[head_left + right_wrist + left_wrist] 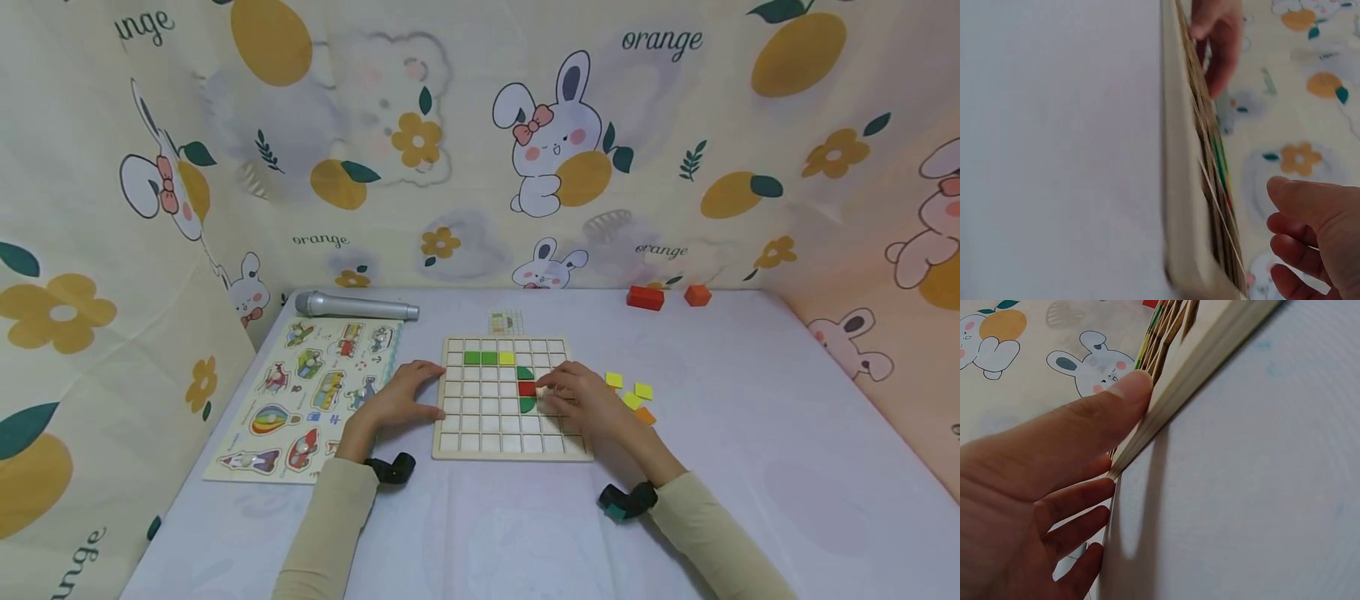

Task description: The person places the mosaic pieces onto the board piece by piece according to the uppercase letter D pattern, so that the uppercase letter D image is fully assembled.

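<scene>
A wooden grid board (491, 425) lies flat in the middle of the table. It carries two green squares (480, 358), a yellow square (507, 358), two green curved pieces (526, 372) and a red piece (527, 388) between them. My left hand (405, 392) rests against the board's left edge (1210, 356), thumb (1110, 406) along it, fingers straight. My right hand (581, 398) lies over the board's right side, fingertips touching the red piece. In the right wrist view its fingers (1310, 231) hang loosely curled beside the board (1179, 187), with nothing seen in them.
Loose yellow tiles (613, 380) and an orange tile (645, 415) lie just right of the board. A picture puzzle board (307, 400) and a silver microphone (356, 306) lie to the left. A small pattern card (505, 322), a red block (645, 297) and an orange block (697, 295) sit at the back.
</scene>
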### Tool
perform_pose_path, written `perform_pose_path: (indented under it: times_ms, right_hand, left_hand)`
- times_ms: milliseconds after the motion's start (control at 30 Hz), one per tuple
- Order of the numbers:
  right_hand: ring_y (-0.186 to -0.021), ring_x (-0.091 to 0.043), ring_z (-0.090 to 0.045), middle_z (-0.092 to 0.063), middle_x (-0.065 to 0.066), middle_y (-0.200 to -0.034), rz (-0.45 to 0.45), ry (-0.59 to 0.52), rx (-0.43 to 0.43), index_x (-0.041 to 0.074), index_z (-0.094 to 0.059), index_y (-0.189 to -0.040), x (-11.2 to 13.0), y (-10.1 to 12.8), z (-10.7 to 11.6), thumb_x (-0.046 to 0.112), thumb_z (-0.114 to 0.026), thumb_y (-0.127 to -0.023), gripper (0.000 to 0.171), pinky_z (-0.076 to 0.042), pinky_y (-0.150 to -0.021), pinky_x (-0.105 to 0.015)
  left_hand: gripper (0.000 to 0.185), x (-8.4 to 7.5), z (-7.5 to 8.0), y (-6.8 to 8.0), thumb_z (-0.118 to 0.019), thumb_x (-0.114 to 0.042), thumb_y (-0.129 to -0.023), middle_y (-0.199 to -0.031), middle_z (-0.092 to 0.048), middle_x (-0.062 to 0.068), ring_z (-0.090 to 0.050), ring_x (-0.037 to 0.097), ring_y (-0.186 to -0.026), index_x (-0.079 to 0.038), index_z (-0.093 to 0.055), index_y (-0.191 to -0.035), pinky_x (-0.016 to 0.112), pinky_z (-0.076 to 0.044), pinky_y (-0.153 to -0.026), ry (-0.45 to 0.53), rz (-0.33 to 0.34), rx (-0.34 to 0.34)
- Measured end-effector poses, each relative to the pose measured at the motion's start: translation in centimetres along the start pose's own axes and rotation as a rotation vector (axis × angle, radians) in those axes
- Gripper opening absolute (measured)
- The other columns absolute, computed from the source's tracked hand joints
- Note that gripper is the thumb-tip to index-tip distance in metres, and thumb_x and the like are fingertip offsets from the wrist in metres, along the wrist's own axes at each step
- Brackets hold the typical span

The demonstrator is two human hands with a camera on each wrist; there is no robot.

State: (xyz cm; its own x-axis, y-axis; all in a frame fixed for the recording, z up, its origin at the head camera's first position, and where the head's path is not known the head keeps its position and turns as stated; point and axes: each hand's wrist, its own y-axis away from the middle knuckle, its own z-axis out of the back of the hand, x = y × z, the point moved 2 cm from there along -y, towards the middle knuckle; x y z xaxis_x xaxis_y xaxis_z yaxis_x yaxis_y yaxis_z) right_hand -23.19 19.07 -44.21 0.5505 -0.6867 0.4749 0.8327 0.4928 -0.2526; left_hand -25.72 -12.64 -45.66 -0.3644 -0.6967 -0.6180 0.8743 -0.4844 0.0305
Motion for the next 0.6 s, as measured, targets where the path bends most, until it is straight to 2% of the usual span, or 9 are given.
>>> perform_pose_path:
  times_ms: [133,333,600]
  right_hand:
    - [-0.087,-0.013,-0.053,-0.06,0.001,-0.101,-0.046,0.002,-0.02,0.012,-0.069,-0.106,-1.1,1.0,1.6,0.013,-0.071,-0.083,0.023,-0.053,-0.074,-0.031]
    - [-0.088,-0.017,-0.055,-0.062,0.0,-0.097,-0.11,0.089,-0.064,0.012,-0.068,-0.102,-3.0,3.2,3.2,0.014,-0.075,-0.079,0.024,-0.054,-0.078,-0.036]
    - [-0.091,-0.022,-0.053,-0.059,-0.004,-0.095,-0.348,0.179,-0.027,0.01,-0.062,-0.105,-4.7,5.1,3.8,0.032,-0.08,-0.072,0.044,-0.053,-0.082,-0.043]
  left_hand:
    - [0.074,0.0,0.0,0.0,-0.077,-0.033,-0.075,-0.142,-0.039,0.013,-0.03,0.032,-0.134,-0.009,-0.045,-0.137,0.048,-0.026,-0.111,-0.002,-0.005,-0.006]
    - [0.074,0.2,0.0,-0.1,-0.078,-0.034,-0.074,-0.141,-0.04,0.013,-0.031,0.032,-0.132,-0.008,-0.046,-0.136,0.047,-0.028,-0.11,0.0,-0.009,-0.007]
    - [0.075,0.2,-0.2,-0.1,-0.078,-0.035,-0.074,-0.142,-0.039,0.012,-0.03,0.031,-0.133,-0.01,-0.046,-0.136,0.048,-0.028,-0.11,0.0,0.003,-0.013]
